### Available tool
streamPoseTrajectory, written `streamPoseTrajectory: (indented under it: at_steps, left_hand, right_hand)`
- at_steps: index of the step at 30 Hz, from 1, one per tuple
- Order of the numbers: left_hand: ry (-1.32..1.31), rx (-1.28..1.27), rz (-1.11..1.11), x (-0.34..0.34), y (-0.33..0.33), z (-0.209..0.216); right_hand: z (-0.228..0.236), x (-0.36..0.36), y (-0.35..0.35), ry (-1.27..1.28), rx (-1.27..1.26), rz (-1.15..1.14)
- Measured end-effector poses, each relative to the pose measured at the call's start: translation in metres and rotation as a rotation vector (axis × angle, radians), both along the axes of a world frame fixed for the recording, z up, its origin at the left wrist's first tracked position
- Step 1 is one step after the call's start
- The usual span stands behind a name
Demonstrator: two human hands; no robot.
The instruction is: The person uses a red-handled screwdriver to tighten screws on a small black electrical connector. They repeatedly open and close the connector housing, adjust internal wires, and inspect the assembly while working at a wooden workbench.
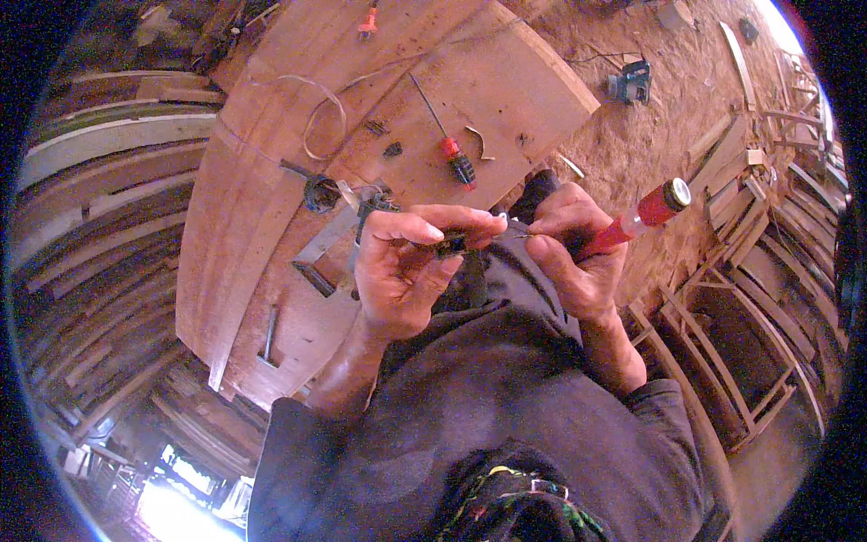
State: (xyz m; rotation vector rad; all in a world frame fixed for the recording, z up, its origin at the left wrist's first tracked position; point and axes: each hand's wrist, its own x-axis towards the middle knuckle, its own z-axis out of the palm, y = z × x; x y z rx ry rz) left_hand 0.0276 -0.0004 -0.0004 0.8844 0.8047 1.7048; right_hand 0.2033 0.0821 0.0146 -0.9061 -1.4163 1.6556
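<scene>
The left hand (402,271) pinches one small black part (452,242) between thumb and fingertips, held over the lap. The right hand (578,248) is closed around one red-handled screwdriver with a translucent grip (643,215), its thin metal tip touching that part. A second screwdriver, red and black handled (454,155), lies on the broad reddish wooden board (271,181), with one black round fitting (319,193) and one loop of pale wire (321,117) nearby. The board's right edge is beside the hands. Wooden chair frames (722,334) stand to the right.

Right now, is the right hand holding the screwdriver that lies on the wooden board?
No, the right hand grips a red-handled screwdriver of its own; the other screwdriver lies untouched on the wooden board.
</scene>
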Motion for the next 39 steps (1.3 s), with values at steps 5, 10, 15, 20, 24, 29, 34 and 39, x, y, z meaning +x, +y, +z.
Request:
streamPoseTrajectory:
  at_steps: [5,10,15,20,24,29,34,39]
  left_hand:
    - [-0.014,-0.036,0.021,0.003,0.0,0.0]
    - [0.009,-0.015,0.022,0.002,0.002,-0.003]
    - [-0.041,-0.086,0.037,0.003,-0.002,-0.001]
    - [0.024,-0.071,0.038,0.001,-0.005,-0.006]
    - [-0.019,-0.194,0.083,0.003,-0.01,0.0]
    - [0.078,-0.202,0.106,0.002,-0.011,-0.004]
    - [0.249,-0.234,0.086,-0.001,-0.015,-0.006]
    - [0.269,-0.131,0.096,-0.003,-0.014,-0.015]
  right_hand:
    - [0.001,0.0,0.001,-0.013,-0.019,-0.002]
    - [-0.004,0.001,0.002,-0.011,-0.009,-0.012]
    - [-0.003,0.0,0.002,-0.035,-0.018,-0.023]
    - [-0.001,-0.002,0.0,-0.004,-0.069,-0.002]
    - [-0.001,-0.001,-0.004,0.001,-0.136,0.05]
    - [0.003,-0.013,-0.01,0.088,-0.201,0.062]
    - [-0.001,-0.014,-0.011,0.084,-0.15,0.168]
    - [-0.004,-0.014,-0.011,0.058,-0.134,0.13]
